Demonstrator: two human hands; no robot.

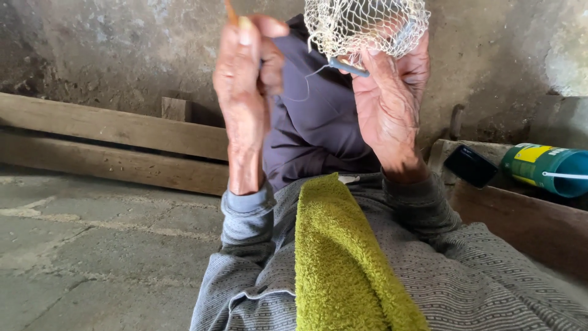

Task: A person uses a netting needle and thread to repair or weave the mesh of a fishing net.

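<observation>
A: Above my raised hands, what is held?

B: My right hand (392, 104) grips a bunch of pale netting (361, 24) and a thin grey tool (349, 66) beneath it. My left hand (245, 92) is closed, pinching a slim orange stick (231, 12); a fine thread (300, 83) runs between them.

A: Below the wrists?

B: A green towel (343, 257) lies over my lap; right of the right hand, a teal can (545, 168).

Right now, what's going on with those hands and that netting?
A person sits with both hands raised. The right hand grips a bunch of pale mesh netting and a thin grey tool. The left hand pinches a slim brownish stick, and a fine thread hangs between the hands. A green towel lies over the lap, and a green canister lies to the right.
</observation>
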